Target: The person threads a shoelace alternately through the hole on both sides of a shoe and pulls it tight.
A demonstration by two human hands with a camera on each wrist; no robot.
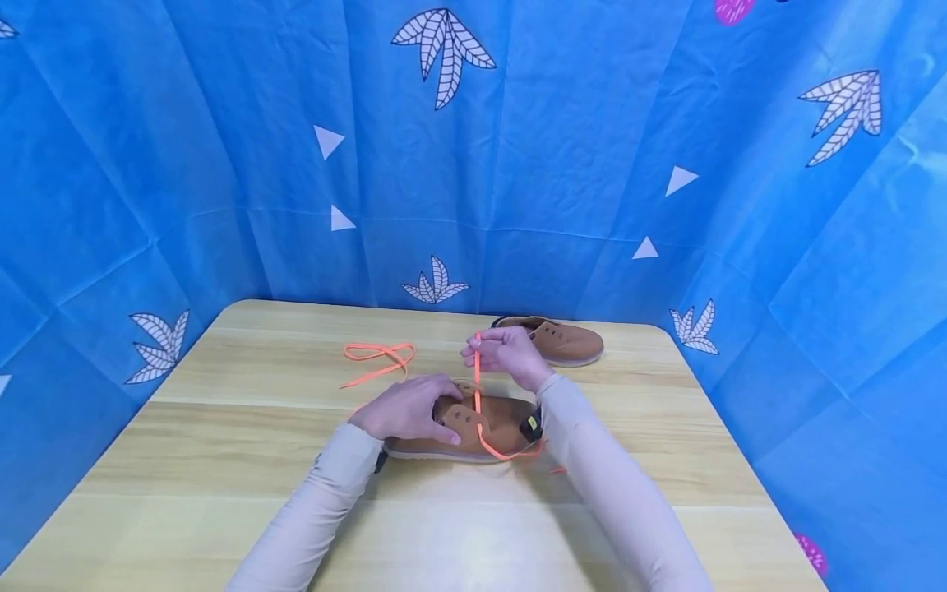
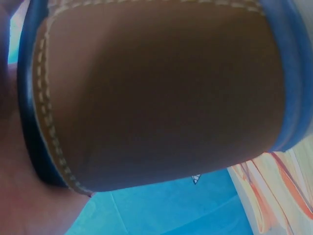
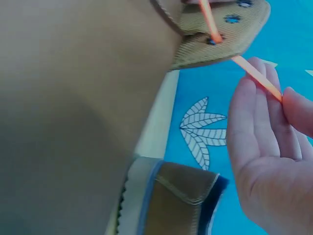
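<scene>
A brown shoe (image 1: 510, 418) lies sideways on the table, toe to the right. My left hand (image 1: 410, 409) grips it around the opening, thumb on the near side and fingers on the far side. An orange shoelace (image 1: 478, 380) rises from the eyelets to my right hand (image 1: 510, 353), which pinches it between thumb and fingers above the shoe. In the right wrist view, the lace (image 3: 257, 78) passes through an eyelet in the shoe's flap (image 3: 222, 41). The shoe's heel (image 2: 161, 98) fills most of the left wrist view, hiding most of the left hand.
A second brown shoe (image 1: 575, 344) stands at the back right of the table (image 1: 222, 460), partly behind the right hand. One looped length of orange lace (image 1: 379, 353) lies left of centre. Blue patterned cloth (image 1: 562, 148) hangs behind and along both sides.
</scene>
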